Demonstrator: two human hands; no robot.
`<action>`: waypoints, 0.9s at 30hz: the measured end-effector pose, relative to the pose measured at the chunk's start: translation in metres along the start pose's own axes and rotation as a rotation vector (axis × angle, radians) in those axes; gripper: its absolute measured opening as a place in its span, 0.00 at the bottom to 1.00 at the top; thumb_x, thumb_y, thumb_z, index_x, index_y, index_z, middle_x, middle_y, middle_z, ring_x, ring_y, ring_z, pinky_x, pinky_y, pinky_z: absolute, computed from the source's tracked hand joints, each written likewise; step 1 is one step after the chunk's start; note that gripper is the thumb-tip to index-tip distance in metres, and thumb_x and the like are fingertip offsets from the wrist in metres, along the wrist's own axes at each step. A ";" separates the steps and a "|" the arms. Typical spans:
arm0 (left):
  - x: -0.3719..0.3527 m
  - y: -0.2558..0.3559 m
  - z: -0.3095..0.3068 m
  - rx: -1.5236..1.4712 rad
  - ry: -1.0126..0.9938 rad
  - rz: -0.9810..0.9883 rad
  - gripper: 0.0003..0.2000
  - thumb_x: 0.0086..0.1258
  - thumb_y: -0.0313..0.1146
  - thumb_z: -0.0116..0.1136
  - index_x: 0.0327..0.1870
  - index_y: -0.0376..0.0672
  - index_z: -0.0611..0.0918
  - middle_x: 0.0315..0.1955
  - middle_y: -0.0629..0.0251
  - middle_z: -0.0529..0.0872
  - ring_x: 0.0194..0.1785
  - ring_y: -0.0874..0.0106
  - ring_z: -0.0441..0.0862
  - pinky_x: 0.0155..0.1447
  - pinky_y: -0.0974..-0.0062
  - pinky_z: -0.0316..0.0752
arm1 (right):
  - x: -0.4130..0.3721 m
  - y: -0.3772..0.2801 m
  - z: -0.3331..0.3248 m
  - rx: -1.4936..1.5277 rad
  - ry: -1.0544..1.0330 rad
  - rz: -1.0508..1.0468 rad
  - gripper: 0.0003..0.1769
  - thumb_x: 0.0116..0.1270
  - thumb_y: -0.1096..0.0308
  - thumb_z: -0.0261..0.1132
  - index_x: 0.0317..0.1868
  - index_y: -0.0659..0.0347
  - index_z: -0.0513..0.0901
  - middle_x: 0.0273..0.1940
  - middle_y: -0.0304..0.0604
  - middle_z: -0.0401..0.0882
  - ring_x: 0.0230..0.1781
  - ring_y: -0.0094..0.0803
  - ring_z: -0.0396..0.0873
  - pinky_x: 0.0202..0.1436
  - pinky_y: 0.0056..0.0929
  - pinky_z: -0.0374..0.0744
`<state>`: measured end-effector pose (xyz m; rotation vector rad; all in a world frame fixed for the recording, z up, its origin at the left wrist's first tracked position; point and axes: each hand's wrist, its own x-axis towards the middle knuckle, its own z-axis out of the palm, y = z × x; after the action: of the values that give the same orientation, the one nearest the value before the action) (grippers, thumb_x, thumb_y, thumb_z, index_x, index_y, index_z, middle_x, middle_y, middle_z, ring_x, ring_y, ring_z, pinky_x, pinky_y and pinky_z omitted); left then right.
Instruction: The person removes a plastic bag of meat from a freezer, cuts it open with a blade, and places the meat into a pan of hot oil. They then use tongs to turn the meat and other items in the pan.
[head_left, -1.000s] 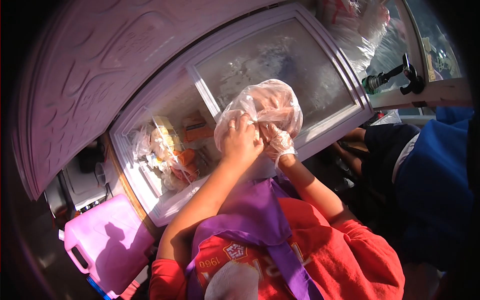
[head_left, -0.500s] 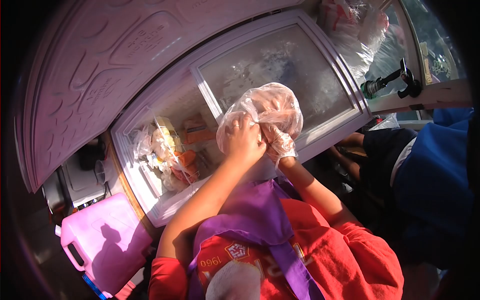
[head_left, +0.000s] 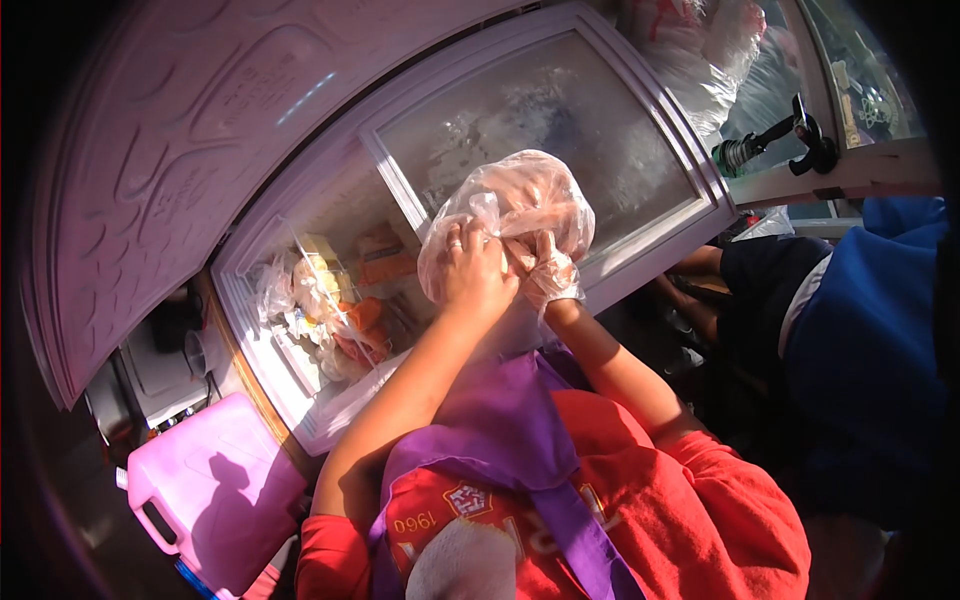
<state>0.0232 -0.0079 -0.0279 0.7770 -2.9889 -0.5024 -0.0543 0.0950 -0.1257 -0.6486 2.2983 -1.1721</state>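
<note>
We see both hands closed on a clear plastic bag (head_left: pixel 525 195), which is held up in the air over the near edge of a chest freezer (head_left: pixel 650 262). The left hand (head_left: pixel 475 278) is bare, with a ring (head_left: pixel 455 243) on one finger. Its fingers are curled tight round the bag's gathered lower part, and the knuckles face us. The right hand (head_left: pixel 548 275) wears a thin see-through glove and pinches the same bunched plastic from the other side. The two hands touch each other there. Neither hand shows any gap between its fingers, and both are clenched on the film.

The bag bulges above the hands, round and full of something pinkish. Through the crumpled plastic and the glare we cannot tell what it is. It hangs in front of the freezer's sliding glass lid (head_left: pixel 540 110), which is frosted and closed on that side.

To the left of the hands the freezer is open, and we see packets (head_left: pixel 330 300) in yellow, orange and white lying inside. A pink jerrycan (head_left: pixel 215 490) stands on the floor, low and left of the freezer. A purple apron (head_left: pixel 500 430) lies over a red shirt (head_left: pixel 720 520) below the arms. A person in blue (head_left: pixel 870 340) is at the right edge, well apart from the bag.
</note>
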 end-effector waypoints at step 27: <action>0.008 0.006 -0.015 0.139 -0.133 -0.024 0.19 0.54 0.33 0.64 0.48 0.38 0.81 0.65 0.47 0.67 0.73 0.44 0.59 0.68 0.35 0.59 | 0.003 -0.081 -0.062 -0.375 -0.117 -0.076 0.16 0.66 0.53 0.62 0.46 0.54 0.81 0.40 0.54 0.84 0.41 0.58 0.82 0.43 0.50 0.79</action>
<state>0.0151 -0.0111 -0.0124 0.8200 -3.1700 -0.3641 -0.0786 0.0882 -0.0264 -0.9200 2.4293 -0.7139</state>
